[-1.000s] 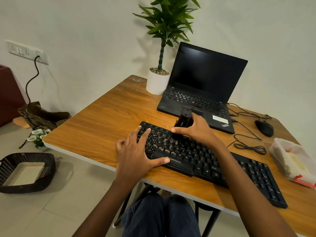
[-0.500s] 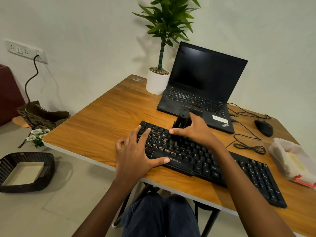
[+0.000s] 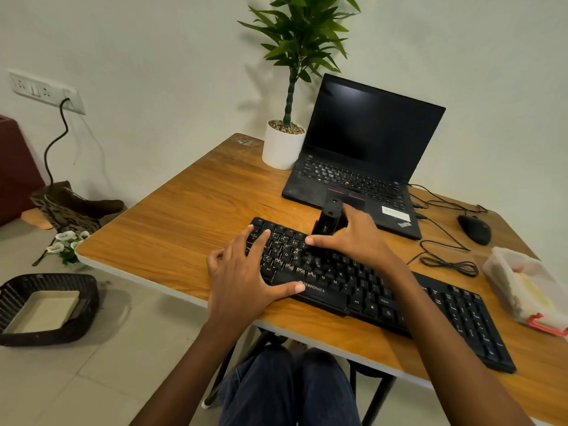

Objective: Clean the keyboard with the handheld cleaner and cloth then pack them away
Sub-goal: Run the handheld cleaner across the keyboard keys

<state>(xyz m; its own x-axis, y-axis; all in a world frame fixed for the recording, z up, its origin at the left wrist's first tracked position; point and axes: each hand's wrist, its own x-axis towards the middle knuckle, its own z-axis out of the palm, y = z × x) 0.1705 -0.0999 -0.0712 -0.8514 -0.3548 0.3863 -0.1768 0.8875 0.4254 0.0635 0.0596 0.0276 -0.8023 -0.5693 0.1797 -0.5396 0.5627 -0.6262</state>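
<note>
A long black keyboard (image 3: 399, 299) lies along the front edge of the wooden table (image 3: 190, 222), with pale specks on its left keys. My left hand (image 3: 242, 281) presses flat on the keyboard's left end, fingers spread and thumb on the front edge. My right hand (image 3: 353, 241) grips a small black handheld cleaner (image 3: 329, 218), held upright with its lower end on the upper-left keys. A clear plastic box (image 3: 528, 287) with a red clasp sits at the right edge, something pale and yellowish folded inside it.
An open black laptop (image 3: 362, 158) stands behind the keyboard, a potted plant (image 3: 284, 139) to its left. A black mouse (image 3: 475, 229) and loose cables (image 3: 445, 259) lie to the right. A dark woven basket (image 3: 46, 309) rests on the floor at left.
My right hand has slid the cleaner a little to the left along the upper rows of keys. My left hand has stayed in place.
</note>
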